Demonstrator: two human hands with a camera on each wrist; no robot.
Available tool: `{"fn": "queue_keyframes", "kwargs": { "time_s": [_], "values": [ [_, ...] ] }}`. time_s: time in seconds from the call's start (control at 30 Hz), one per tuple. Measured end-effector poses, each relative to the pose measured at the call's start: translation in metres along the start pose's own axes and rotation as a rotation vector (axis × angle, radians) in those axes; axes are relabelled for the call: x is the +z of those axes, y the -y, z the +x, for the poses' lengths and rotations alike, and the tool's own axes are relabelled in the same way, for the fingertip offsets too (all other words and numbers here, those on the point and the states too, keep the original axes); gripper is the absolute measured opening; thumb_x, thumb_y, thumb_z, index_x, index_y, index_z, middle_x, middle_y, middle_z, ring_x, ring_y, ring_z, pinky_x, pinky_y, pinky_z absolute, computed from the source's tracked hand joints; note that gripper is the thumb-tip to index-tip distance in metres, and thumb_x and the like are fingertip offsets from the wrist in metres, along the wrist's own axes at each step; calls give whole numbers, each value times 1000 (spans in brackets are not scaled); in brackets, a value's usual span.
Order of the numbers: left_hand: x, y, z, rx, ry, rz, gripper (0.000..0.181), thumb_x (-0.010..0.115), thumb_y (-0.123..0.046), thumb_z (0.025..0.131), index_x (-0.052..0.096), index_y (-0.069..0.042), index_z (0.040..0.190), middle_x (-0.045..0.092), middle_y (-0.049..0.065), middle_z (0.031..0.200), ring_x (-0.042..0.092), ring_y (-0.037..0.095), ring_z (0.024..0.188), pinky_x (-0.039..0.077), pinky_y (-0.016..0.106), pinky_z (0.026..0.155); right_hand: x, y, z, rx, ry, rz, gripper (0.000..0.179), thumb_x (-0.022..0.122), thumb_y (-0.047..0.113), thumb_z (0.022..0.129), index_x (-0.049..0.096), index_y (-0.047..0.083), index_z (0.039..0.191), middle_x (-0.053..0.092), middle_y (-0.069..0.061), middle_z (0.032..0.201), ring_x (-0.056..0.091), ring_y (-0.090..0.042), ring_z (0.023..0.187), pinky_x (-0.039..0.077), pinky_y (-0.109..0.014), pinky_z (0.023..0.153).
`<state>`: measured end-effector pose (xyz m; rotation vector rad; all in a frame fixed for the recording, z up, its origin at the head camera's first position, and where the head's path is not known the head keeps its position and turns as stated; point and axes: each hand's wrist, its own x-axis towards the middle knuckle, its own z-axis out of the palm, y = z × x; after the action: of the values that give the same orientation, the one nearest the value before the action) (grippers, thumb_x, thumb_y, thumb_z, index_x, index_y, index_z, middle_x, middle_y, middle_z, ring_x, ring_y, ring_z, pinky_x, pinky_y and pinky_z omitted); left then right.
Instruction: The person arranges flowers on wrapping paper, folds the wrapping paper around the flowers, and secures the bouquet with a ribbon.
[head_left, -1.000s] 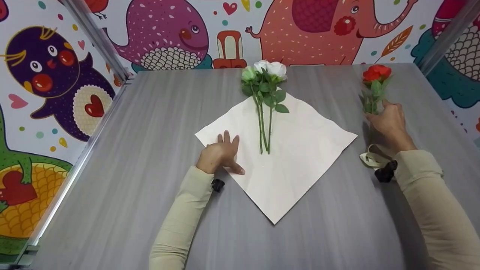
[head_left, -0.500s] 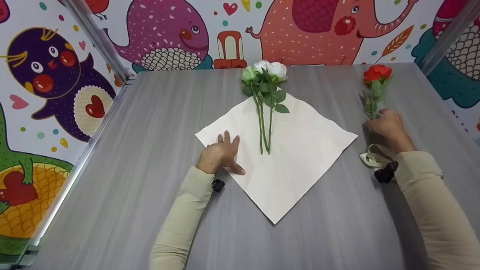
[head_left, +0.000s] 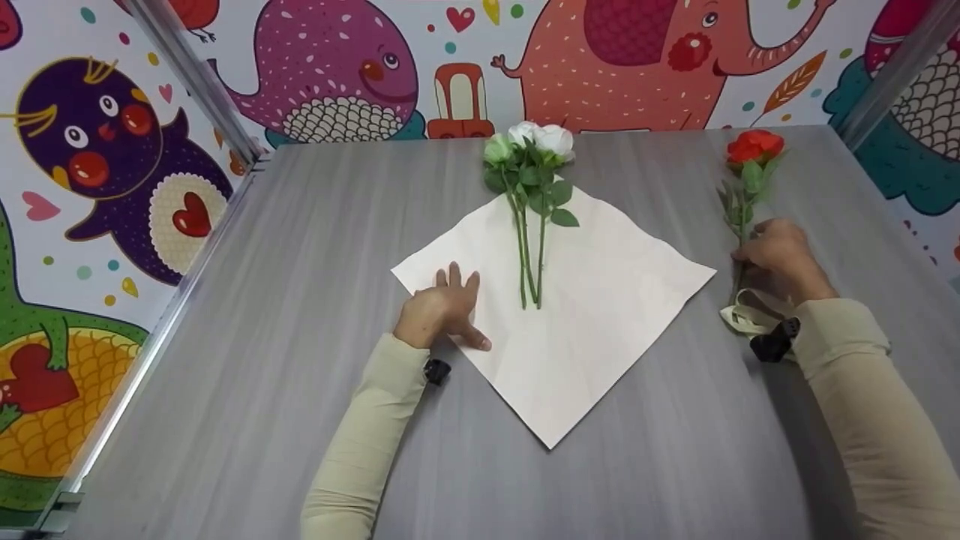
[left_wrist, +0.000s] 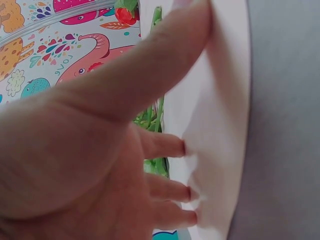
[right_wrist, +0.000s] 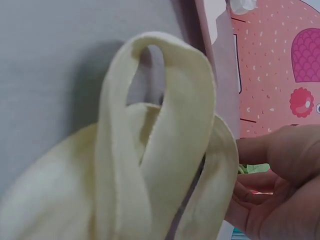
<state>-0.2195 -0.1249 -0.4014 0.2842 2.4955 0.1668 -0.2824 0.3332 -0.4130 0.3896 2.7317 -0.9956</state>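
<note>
My left hand (head_left: pixel 439 311) rests with spread, straight fingers on the left edge of a white sheet of paper (head_left: pixel 592 337). In the left wrist view its fingertips (left_wrist: pixel 175 145) press the paper. On the sheet lie white and pale green roses (head_left: pixel 531 172), their bare stems pointing toward me. At the right, my right hand (head_left: pixel 784 255) pinches the stem of a red rose (head_left: pixel 755 146) below its leaves. A cream ribbon (head_left: pixel 750 315) lies looped under the right wrist; in the right wrist view the ribbon (right_wrist: pixel 185 115) hides part of the fingers.
Everything lies on a grey wood-grain table (head_left: pixel 300 225). Printed cartoon panels (head_left: pixel 337 67) stand behind and at the sides, with metal posts (head_left: pixel 191 82) at the corners. A small black wrist camera (head_left: pixel 775 341) sits on the right wrist, close to the ribbon.
My right hand has slid down the red rose's stem toward me, away from the leaves. The left hand, paper and white roses stay in place.
</note>
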Motion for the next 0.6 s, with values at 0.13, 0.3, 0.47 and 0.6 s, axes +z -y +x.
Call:
{"fn": "queue_keyframes", "kwargs": {
  "time_s": [0.13, 0.3, 0.47, 0.6],
  "values": [
    [1, 0, 1, 1, -6, -6, 118, 82, -49, 79, 8, -8, 162, -6, 28, 166, -1, 46, 154, 21, 70, 117, 2, -3, 4, 22, -6, 72, 67, 69, 7, 88, 37, -23, 139, 52, -37, 122, 61, -5, 55, 52, -20, 53],
    [2, 0, 0, 5, -12, -7, 118, 82, -49, 79, 9, -8, 162, -6, 29, 166, 0, 47, 154, 22, 70, 116, 1, -6, 7, 24, -32, 123, 62, 69, 10, 88, 45, -18, 138, 67, -2, 76, 62, -4, 49, 52, -19, 52],
    [3, 1, 0, 6, -27, -18, 118, 83, -49, 78, 11, -8, 162, -4, 29, 166, 2, 47, 154, 23, 70, 116, -5, -3, 5, 66, -98, 198, 57, 66, 13, 92, 48, -9, 142, 64, 4, 87, 62, -1, 52, 52, -19, 55],
    [2, 0, 0, 3, -21, -12, 118, 83, -49, 79, 10, -8, 162, -4, 29, 166, 1, 47, 154, 22, 69, 117, -11, 0, 3, 96, -120, 248, 56, 65, 15, 95, 48, -4, 145, 59, -1, 96, 63, -3, 57, 56, -23, 59]
  ]
}}
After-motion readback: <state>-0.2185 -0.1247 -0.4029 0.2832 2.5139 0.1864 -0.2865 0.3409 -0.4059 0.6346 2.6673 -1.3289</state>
